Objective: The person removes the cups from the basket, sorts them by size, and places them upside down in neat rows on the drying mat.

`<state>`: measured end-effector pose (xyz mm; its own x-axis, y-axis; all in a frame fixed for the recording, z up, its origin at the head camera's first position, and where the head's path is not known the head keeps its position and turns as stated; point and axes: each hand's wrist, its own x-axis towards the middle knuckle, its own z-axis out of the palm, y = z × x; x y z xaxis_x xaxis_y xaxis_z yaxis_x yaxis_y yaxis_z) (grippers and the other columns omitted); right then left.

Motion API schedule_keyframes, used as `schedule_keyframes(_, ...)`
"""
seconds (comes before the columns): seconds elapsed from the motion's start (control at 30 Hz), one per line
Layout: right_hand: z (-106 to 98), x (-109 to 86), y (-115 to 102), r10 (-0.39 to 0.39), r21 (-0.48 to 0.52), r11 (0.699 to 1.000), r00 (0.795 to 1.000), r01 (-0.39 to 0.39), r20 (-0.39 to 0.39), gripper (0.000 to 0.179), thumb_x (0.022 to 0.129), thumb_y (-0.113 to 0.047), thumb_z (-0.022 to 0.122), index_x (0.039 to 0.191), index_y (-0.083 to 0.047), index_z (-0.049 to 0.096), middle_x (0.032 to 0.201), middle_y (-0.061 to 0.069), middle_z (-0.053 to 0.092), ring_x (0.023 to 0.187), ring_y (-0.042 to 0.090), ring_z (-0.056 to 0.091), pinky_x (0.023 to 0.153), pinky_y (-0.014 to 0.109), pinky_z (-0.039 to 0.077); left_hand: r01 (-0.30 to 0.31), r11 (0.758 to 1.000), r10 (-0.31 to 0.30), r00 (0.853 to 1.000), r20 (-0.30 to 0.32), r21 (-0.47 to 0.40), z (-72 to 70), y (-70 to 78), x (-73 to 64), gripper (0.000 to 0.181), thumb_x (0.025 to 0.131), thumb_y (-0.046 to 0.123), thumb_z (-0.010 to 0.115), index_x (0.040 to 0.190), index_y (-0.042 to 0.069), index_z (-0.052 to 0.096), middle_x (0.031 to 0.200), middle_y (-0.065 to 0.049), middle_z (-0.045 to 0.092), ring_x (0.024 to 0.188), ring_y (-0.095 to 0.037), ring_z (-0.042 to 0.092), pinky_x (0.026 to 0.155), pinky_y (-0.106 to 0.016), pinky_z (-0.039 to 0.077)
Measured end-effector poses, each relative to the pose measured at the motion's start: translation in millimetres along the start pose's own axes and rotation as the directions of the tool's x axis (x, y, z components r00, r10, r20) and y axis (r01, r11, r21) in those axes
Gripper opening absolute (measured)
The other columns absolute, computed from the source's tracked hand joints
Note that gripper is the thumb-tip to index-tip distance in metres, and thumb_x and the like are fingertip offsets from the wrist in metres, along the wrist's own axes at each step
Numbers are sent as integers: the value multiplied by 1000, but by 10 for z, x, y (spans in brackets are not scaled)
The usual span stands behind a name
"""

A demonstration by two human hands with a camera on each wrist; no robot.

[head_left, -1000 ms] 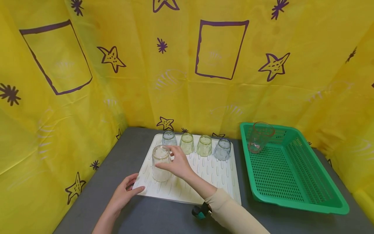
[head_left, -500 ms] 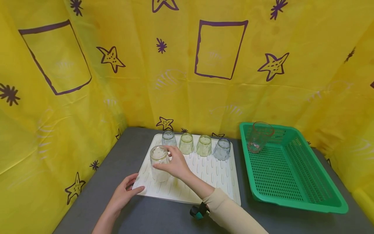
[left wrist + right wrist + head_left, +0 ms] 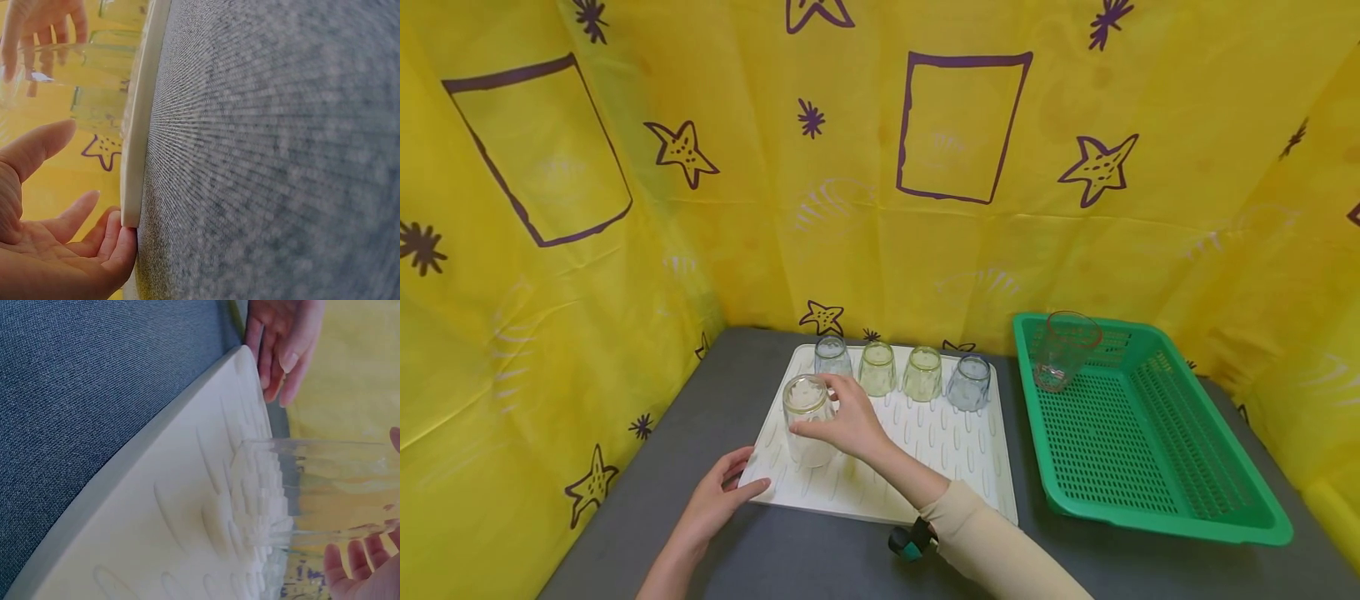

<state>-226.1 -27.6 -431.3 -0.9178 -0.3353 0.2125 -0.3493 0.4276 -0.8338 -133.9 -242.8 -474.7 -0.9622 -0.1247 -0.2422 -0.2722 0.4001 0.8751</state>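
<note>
My right hand (image 3: pixel 852 423) holds a clear drinking glass (image 3: pixel 807 437) near its upturned base, thumb on the near side and fingers behind. The glass is upside down, its rim down at the ribbed white drying tray (image 3: pixel 917 467), as the right wrist view shows. My left hand (image 3: pixel 718 493) is at the tray's near left corner; in the left wrist view its lower fingers (image 3: pixel 112 240) touch the tray edge while the thumb stands apart. Behind the clear glass, upturned tumblers line the tray's far edge: a bluish one (image 3: pixel 832 358), two green ones and another blue one (image 3: pixel 968 385).
A green perforated basket (image 3: pixel 1165 527) stands to the right of the tray, with a clear, pink-rimmed glass (image 3: pixel 1063 354) leaning in its far left corner. Dark grey cloth (image 3: pixel 700 400) covers the table. Yellow patterned curtains (image 3: pixel 850 250) enclose the back and sides.
The right hand and the clear glass have shifted slightly left on the tray. The left hand has stayed at the corner.
</note>
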Motion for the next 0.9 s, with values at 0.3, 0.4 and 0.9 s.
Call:
schedule_keyframes(0.3,-1,10,6,2,-18,1000,1000,-2,15,76,70,-44,86,133,-16,56,124,0,57,105,18,56,82,28,49,-4,1000,4,1000,-1,-3,0,2,-1,74,86,24,76,143,-3,38,146,-26,38,135,-40,33,111,-53,29)
schedule_keyframes(0.4,-13,6,9,-6,-18,1000,1000,6,12,77,70,-44,87,134,-15,56,125,0,57,105,18,56,83,28,48,-4,1000,4,1000,-1,-2,0,5,-4,74,86,24,76,143,-3,38,146,-26,38,135,-40,33,111,-53,29)
schedule_keyframes(0.9,-255,-117,78,36,64,997,999,-37,21,76,73,-41,84,138,-17,53,131,7,55,112,28,53,84,38,48,-13,1000,13,1000,13,3,2,4,-1,74,86,26,75,143,-3,38,146,-26,38,135,-39,33,110,-53,30)
